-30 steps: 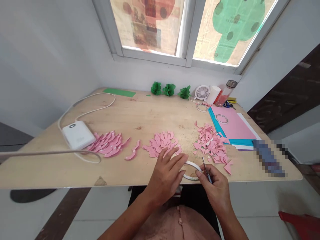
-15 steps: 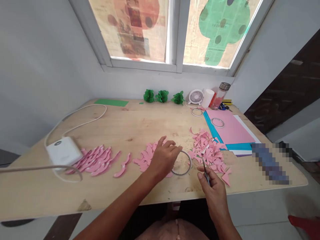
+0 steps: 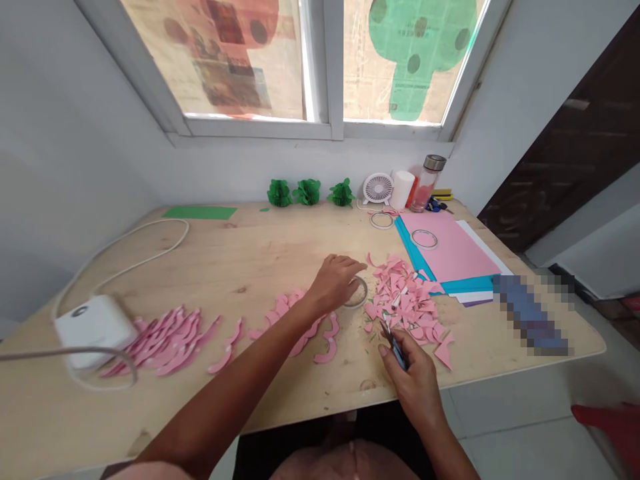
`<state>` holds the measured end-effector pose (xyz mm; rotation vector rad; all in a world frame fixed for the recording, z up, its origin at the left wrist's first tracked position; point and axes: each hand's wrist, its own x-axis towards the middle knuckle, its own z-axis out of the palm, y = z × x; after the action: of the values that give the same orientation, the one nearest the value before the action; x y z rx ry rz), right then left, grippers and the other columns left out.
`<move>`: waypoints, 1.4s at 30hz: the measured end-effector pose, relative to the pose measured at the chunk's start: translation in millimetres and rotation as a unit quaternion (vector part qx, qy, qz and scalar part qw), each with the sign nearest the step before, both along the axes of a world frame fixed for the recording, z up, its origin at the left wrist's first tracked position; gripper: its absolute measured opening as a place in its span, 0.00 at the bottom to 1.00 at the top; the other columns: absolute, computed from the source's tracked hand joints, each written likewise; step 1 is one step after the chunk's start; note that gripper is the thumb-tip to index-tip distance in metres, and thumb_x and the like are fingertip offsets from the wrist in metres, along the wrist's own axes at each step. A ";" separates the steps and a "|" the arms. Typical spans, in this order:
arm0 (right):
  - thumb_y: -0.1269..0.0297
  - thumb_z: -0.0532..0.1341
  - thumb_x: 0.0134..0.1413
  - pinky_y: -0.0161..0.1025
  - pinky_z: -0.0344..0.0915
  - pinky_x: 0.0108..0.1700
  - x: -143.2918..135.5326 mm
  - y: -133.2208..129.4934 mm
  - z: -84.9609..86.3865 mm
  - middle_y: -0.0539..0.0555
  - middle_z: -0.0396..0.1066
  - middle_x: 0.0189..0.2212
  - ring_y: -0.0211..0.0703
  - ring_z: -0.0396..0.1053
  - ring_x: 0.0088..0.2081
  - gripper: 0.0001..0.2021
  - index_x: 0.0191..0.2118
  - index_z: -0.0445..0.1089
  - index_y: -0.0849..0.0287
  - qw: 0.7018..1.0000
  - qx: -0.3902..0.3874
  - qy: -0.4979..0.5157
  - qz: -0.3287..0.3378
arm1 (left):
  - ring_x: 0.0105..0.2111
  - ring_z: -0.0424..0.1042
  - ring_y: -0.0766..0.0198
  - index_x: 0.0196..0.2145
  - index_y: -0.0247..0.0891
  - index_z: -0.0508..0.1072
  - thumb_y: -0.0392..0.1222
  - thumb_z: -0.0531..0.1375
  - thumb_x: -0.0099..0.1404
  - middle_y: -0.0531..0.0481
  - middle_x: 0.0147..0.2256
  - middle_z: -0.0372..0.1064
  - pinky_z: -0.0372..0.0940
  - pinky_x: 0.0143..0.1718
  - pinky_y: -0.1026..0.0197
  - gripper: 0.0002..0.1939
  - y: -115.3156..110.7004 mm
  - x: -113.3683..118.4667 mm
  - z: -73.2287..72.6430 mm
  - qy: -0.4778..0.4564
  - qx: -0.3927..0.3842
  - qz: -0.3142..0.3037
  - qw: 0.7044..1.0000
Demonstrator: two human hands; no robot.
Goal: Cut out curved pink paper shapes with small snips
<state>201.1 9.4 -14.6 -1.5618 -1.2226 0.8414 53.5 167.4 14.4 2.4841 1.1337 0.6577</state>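
My left hand (image 3: pixel 337 280) reaches to the middle of the table, its fingers curled over a ring-shaped roll of tape (image 3: pixel 364 299). The roll is low over the wood, and the hand partly hides it. My right hand (image 3: pixel 415 367) is closed round small scissors (image 3: pixel 398 352), with the blades pointing away from me. Just beyond the blades spreads a heap of pink paper scraps (image 3: pixel 410 293). Curved pink paper pieces (image 3: pixel 327 347) lie by my left forearm, which covers some of them. Farther left rests a row of wavy pink paper strips (image 3: pixel 173 340).
A white box with a cable (image 3: pixel 95 330) stands at the left. Green paper balls (image 3: pixel 306 192), a small fan (image 3: pixel 379 189) and a glass bottle (image 3: pixel 429 183) line the back. Coloured paper sheets (image 3: pixel 460 253), with another tape roll (image 3: pixel 424 239) on top, lie at the right.
My left hand has moved farther away from me with the tape roll, which now sits lower and flatter. My right hand keeps the scissors. The view has shifted slightly right.
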 end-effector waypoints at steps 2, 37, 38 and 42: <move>0.56 0.58 0.53 0.38 0.67 0.39 -2.0 0.1 5.3 0.57 0.75 0.36 0.48 0.71 0.39 0.15 0.40 0.72 0.62 1.000 -0.011 0.019 0.018 | 0.43 0.71 0.56 0.42 0.37 0.74 0.36 0.53 0.63 0.42 0.43 0.74 0.63 0.46 0.54 0.13 -17.7 -4.4 3.5 -0.037 -0.038 0.000 0.999; 0.55 0.61 0.51 0.30 0.44 0.21 -28.8 0.3 9.5 0.47 0.59 0.24 0.30 0.47 0.21 0.13 0.34 0.70 0.61 0.955 -0.144 0.203 0.162 | 0.31 0.70 0.65 0.31 0.34 0.76 0.38 0.65 0.54 0.50 0.28 0.73 0.62 0.35 0.64 0.06 -91.4 -43.0 5.9 -0.442 -0.482 0.012 0.756; 0.55 0.62 0.51 0.31 0.41 0.21 -29.0 0.1 9.0 0.46 0.57 0.22 0.29 0.44 0.20 0.13 0.34 0.70 0.61 0.948 -0.151 0.227 0.166 | 0.30 0.70 0.66 0.31 0.34 0.75 0.38 0.65 0.54 0.50 0.28 0.73 0.62 0.34 0.64 0.06 -91.6 -42.7 5.7 -0.446 -0.483 0.011 0.753; 0.55 0.62 0.52 0.31 0.38 0.20 -29.9 0.1 9.1 0.42 0.48 0.18 0.29 0.40 0.19 0.13 0.35 0.69 0.62 0.925 -0.165 0.293 0.177 | 0.29 0.68 0.67 0.29 0.33 0.75 0.39 0.65 0.54 0.51 0.27 0.72 0.61 0.33 0.64 0.06 -92.7 -42.3 5.7 -0.453 -0.482 0.009 0.750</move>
<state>171.2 9.5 -5.5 -1.2038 -0.9526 1.6831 11.2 74.7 20.1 1.0295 0.7572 0.8347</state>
